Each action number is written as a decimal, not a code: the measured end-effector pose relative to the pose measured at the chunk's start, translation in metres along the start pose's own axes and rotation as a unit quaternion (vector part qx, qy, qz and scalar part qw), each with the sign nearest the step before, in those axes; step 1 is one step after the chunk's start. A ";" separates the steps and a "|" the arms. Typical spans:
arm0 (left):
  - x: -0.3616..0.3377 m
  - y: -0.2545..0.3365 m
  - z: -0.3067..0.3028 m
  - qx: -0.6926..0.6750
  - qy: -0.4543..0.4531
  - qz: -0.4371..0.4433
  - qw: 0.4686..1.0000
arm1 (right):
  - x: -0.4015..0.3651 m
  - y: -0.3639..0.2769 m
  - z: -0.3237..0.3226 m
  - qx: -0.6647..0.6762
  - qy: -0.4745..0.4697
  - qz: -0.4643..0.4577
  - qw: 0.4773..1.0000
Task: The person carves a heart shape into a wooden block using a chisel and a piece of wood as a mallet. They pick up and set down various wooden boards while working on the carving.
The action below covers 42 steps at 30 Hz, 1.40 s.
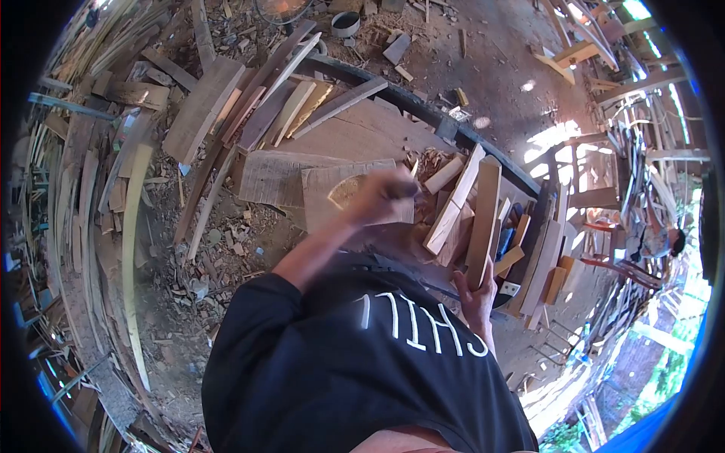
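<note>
Blurred by motion, my left hand point(384, 198) is closed in a fist above the middle of the workbench. A dark object shows at its fingers, too smeared to name. Beneath it lies a flat wooden board point(319, 202) with a curved, pale marked or cut area point(346, 192). My right hand point(477, 293) grips the near end of a long wooden board point(484, 215), its fingers and thumb at the two edges. Beside that board are a light wooden strip point(455, 208) and a blue object point(505, 240), partly hidden among wood pieces.
Planks lean across the bench's far left side point(264, 113). A dark beam point(423, 109) edges the bench. Wood scraps cover the ground point(226, 226) at left, and a round container point(345, 25) stands beyond the bench. Another person point(657, 240) is at far right.
</note>
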<state>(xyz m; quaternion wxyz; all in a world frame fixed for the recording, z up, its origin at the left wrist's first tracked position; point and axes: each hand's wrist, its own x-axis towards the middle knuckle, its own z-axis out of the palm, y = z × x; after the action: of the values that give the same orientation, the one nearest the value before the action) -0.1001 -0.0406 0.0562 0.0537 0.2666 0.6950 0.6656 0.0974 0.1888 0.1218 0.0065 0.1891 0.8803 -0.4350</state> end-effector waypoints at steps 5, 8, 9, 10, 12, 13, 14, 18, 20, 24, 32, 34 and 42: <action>-0.002 0.021 -0.052 -0.137 0.196 -0.079 0.968 | -0.002 0.015 -0.007 0.055 -0.071 0.043 0.995; -0.017 0.027 -0.047 -0.091 0.250 -0.107 0.958 | 0.003 0.026 -0.008 0.003 -0.117 0.009 0.993; -0.023 0.024 -0.044 -0.076 0.260 -0.117 0.955 | 0.005 0.024 -0.007 -0.016 -0.121 -0.011 0.992; -0.030 0.021 -0.039 -0.073 0.262 -0.120 0.955 | 0.006 0.023 -0.007 -0.014 -0.125 -0.010 0.992; -0.040 0.015 -0.027 -0.075 0.335 -0.124 0.931 | 0.010 0.023 -0.007 -0.025 -0.148 -0.038 0.988; -0.045 0.010 -0.023 -0.074 0.338 -0.126 0.930 | 0.012 0.024 -0.005 -0.032 -0.146 -0.060 0.987; -0.049 0.004 -0.020 -0.068 0.357 -0.109 0.925 | 0.015 0.025 -0.005 -0.033 -0.149 -0.062 0.986; -0.051 0.006 -0.009 -0.083 0.383 -0.075 0.917 | 0.029 0.014 -0.004 -0.050 -0.172 -0.090 0.980; -0.049 0.015 -0.005 -0.081 0.380 -0.088 0.917 | 0.038 0.000 -0.003 -0.054 -0.143 -0.142 0.978; -0.041 0.015 0.007 -0.028 0.378 -0.074 0.922 | 0.051 -0.053 -0.011 -0.043 -0.103 -0.188 0.976; -0.040 -0.021 0.023 0.046 0.394 0.016 0.918 | 0.086 -0.064 -0.005 -0.095 -0.244 -0.221 0.940; -0.039 -0.013 0.026 0.060 0.396 -0.011 0.916 | 0.080 -0.089 -0.021 -0.061 -0.189 -0.234 0.952; -0.011 -0.010 0.035 -0.029 0.338 -0.001 0.941 | 0.095 -0.048 -0.008 -0.052 -0.239 -0.183 0.952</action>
<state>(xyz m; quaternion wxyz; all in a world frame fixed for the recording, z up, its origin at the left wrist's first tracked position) -0.0788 -0.0140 0.0394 -0.1762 0.0229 0.6530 0.7362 -0.0055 0.1993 0.1470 0.1472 -0.0849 0.8941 -0.4144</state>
